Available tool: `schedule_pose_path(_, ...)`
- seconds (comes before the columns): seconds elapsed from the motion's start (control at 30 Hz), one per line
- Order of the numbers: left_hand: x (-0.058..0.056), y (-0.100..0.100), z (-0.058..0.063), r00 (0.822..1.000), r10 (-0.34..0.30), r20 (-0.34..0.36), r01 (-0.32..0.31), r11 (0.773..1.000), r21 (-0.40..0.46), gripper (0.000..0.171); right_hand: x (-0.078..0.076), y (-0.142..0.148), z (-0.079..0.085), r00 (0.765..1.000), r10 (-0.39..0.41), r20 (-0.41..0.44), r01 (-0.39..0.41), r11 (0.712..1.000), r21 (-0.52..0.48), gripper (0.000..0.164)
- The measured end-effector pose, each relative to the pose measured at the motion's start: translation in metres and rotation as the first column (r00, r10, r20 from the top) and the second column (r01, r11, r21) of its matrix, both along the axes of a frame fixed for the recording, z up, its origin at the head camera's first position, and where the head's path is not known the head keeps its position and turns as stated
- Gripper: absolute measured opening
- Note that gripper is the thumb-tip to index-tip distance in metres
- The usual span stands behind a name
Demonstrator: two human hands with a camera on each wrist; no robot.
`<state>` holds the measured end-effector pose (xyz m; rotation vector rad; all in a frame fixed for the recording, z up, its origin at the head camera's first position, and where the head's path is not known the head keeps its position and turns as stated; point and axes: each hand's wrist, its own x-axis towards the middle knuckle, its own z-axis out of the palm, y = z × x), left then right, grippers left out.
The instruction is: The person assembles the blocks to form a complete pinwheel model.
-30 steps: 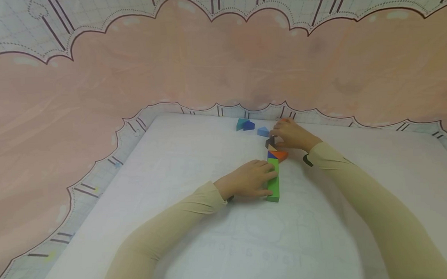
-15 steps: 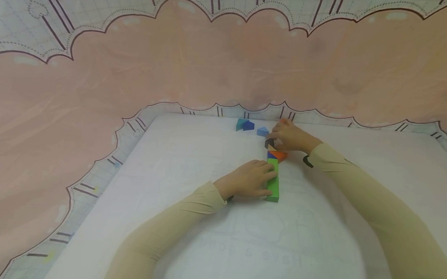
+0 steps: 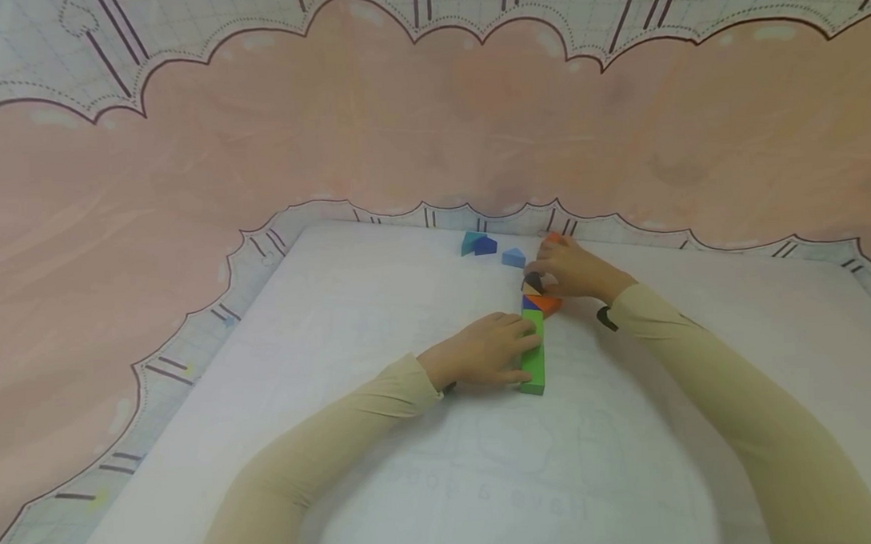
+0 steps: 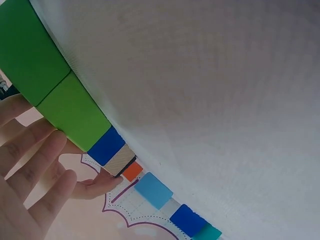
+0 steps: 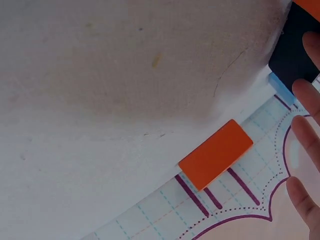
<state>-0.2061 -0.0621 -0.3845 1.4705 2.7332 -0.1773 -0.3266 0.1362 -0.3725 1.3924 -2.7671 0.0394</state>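
Note:
My left hand [image 3: 481, 350] rests its fingers on a row of green blocks [image 3: 533, 361]; the left wrist view shows a darker green block [image 4: 32, 50] end to end with a lighter one [image 4: 75, 112]. Beyond them lie a blue triangular block [image 3: 529, 303], an orange triangular block [image 3: 549, 303] and a plain wood triangular block [image 3: 530, 289]. At the row's far end my right hand [image 3: 575, 269] pinches a black block [image 3: 533, 280] against the wood one. In the right wrist view, fingertips touch the black block [image 5: 295, 50]; the thumb's contact is partly hidden.
Behind the row sit a light blue block [image 3: 513, 258], a dark blue block [image 3: 485, 245] and a teal block [image 3: 472, 242]. Another orange block [image 5: 216, 155] lies near the back edge, behind my right hand. A patterned cloth [image 3: 430, 120] hangs past the white table [image 3: 300, 309].
The black block has turned and come down against the plain wood triangle, with my right hand shifting slightly right and nearer. My left hand stays on the green blocks.

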Motion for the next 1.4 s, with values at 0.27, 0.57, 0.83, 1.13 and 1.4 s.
schedule_pose_path(0.27,-0.0003,0.0,0.0,1.0,-0.007,-0.008,0.007,1.0,-0.005,0.053,0.0056,0.0027,0.0006,1.0,0.006,-0.019,-0.006,1.0,-0.022,0.029)
schedule_pose_path(0.57,0.0004,-0.0007,0.0008,1.0,-0.006,-0.003,0.006,1.0,-0.001,0.053,0.0062,0.0016,0.0019,0.998,0.036,-0.056,-0.036,0.999,-0.011,0.028)
schedule_pose_path(0.83,-0.0009,-0.001,-0.0016,1.0,-0.001,0.011,0.001,1.0,0.007,0.054,0.0083,-0.0004,0.0049,0.998,0.034,-0.048,-0.034,0.999,0.01,0.035)
schedule_pose_path(1.13,-0.0011,-0.0013,-0.0026,1.0,-0.002,0.008,0.002,1.0,0.014,0.053,0.0078,-0.0015,0.0037,0.997,0.035,-0.068,-0.031,0.998,0.054,0.036)
schedule_pose_path(1.4,-0.0008,-0.0007,-0.0022,1.0,0.002,0.008,-0.002,1.0,0.012,0.053,0.0073,0.0003,0.0031,0.997,0.041,-0.071,-0.038,0.998,0.051,0.034)
